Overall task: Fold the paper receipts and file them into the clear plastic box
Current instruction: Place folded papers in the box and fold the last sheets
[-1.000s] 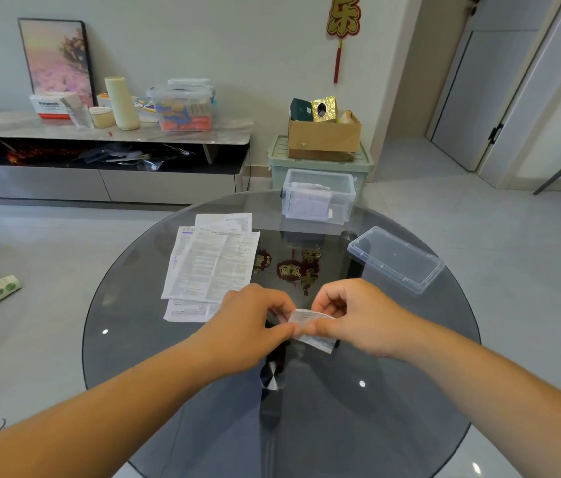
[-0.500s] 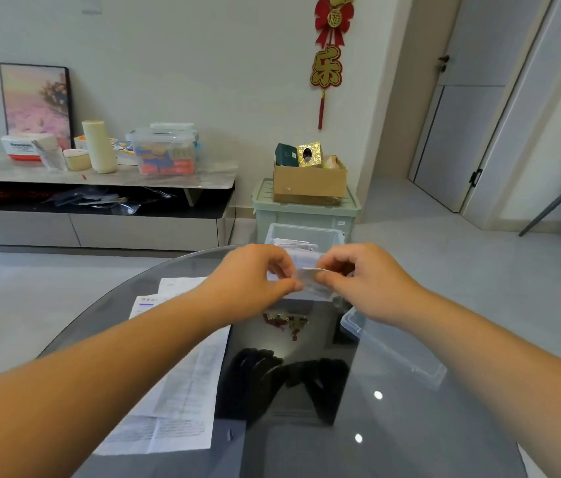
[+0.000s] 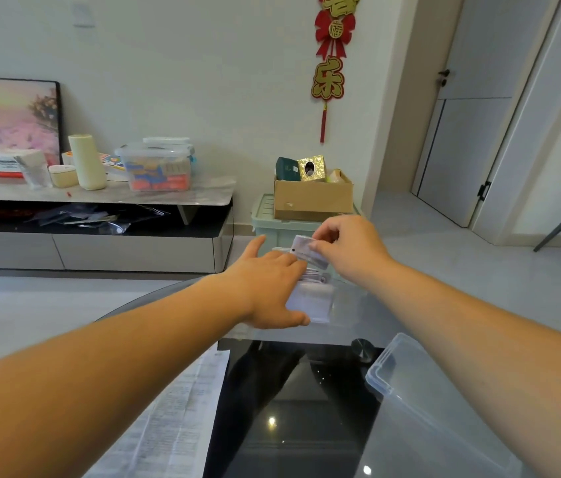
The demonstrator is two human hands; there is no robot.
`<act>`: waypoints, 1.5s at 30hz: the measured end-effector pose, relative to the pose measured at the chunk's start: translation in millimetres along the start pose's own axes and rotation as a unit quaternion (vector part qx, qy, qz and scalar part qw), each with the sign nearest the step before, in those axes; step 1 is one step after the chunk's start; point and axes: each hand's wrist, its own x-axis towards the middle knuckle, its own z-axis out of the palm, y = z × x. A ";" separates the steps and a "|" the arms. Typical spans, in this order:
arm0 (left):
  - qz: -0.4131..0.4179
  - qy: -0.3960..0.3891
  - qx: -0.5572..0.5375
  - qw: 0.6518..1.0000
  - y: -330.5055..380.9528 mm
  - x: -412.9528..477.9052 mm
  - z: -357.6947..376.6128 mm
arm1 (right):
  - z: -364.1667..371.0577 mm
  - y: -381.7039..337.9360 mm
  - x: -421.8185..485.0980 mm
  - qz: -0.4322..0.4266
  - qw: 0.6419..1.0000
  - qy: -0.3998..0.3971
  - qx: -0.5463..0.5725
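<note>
The right hand (image 3: 351, 251) pinches the folded receipt (image 3: 310, 252) by its right end, just over the box (image 3: 344, 305) at the table's (image 3: 306, 391) far side; the left hand (image 3: 265, 288) rests on the box, fingers straight. The paper looks light and limp, best held along the fold

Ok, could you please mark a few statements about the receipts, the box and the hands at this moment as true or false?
1. The right hand pinches a folded receipt over the clear box. True.
2. The lid is fitted on the box. False: it lies on the glass table, nearer the person, on the right.
3. Several unfolded receipts lie on the table by the left forearm. True.
4. The left hand is clenched in a fist. False: its fingers are stretched out at the box.
</note>
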 end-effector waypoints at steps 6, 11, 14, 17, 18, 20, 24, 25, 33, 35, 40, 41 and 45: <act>0.018 -0.015 0.007 1.000 -0.8 3.6 0.5 | 7.1 6.6 -1.1 -0.004 1.000 -0.007 -0.004; 0.041 -0.027 0.010 0.999 -0.1 7.9 -2.1 | 10.2 6.3 0.7 -0.014 0.999 -0.028 -0.025; 0.038 -0.022 0.002 0.999 -0.2 8.0 1.6 | 10.3 8.1 -0.4 -0.022 0.999 -0.023 -0.032; 0.034 -0.021 -0.002 0.999 -0.7 8.9 4.1 | 9.8 8.6 -2.2 -0.029 0.999 -0.013 -0.038; 0.031 -0.024 -0.004 0.999 -0.6 9.4 4.0 | 10.0 8.8 -2.4 -0.030 0.999 -0.011 -0.042; 0.025 -0.028 -0.009 0.999 0.2 10.0 2.9 | 10.1 8.3 -3.1 -0.033 0.998 -0.006 -0.045; 0.015 -0.026 -0.027 0.999 0.9 10.1 3.2 | 10.6 8.9 -1.9 -0.023 0.999 -0.003 -0.037; 0.013 -0.022 -0.030 0.999 0.7 10.2 4.0 | 10.4 8.5 -2.2 -0.022 0.999 -0.004 -0.041; 0.015 -0.031 -0.036 0.999 1.2 11.7 3.2 | 10.0 7.7 -4.4 -0.025 0.999 0.002 -0.046; 0.018 -0.035 -0.036 0.999 1.5 11.9 2.3 | 11.3 8.5 -3.3 -0.018 0.999 -0.014 -0.045; 0.022 -0.039 -0.048 0.998 2.1 11.3 0.7 | 10.0 6.2 -2.5 -0.028 0.997 -0.034 -0.058; 0.021 -0.038 -0.051 0.998 2.0 11.1 0.8 | 9.7 5.5 -2.3 -0.029 0.997 -0.045 -0.064; 0.019 -0.034 -0.061 0.997 0.5 9.2 2.8 | 9.6 4.4 -3.4 -0.032 0.997 -0.027 -0.062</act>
